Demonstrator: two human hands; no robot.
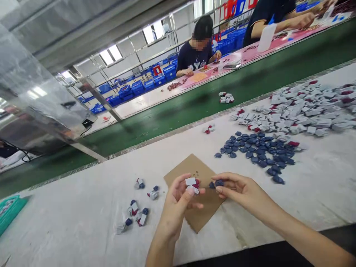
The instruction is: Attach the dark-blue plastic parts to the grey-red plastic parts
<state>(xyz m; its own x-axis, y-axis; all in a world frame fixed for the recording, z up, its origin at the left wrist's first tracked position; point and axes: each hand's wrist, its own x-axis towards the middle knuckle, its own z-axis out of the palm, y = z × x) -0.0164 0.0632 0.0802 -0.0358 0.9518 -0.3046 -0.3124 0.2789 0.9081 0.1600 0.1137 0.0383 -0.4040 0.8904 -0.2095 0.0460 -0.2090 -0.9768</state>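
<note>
In my left hand (178,202) are small pieces (192,185), white-grey with dark red parts, held between thumb and fingers. My right hand (236,187) pinches small dark blue pieces (217,183) between thumb and fingertips, just right of the left hand and apart from it. Both hands are over a brown cardboard sheet (203,217) lying askew on the white table (83,222). Tiny dark bits (196,173) lie on the cardboard. Left of it sit several small clusters (143,217) that combine white, red and blue parts. What exactly the pieces are, I cannot tell.
Loose dark blue pieces (258,148) lie at the right, before a large heap of white and red pieces (311,111). A green conveyor belt (167,111) runs behind, carrying a small white pile (226,97). A teal tray (12,211) stands far left. Two people work across the belt.
</note>
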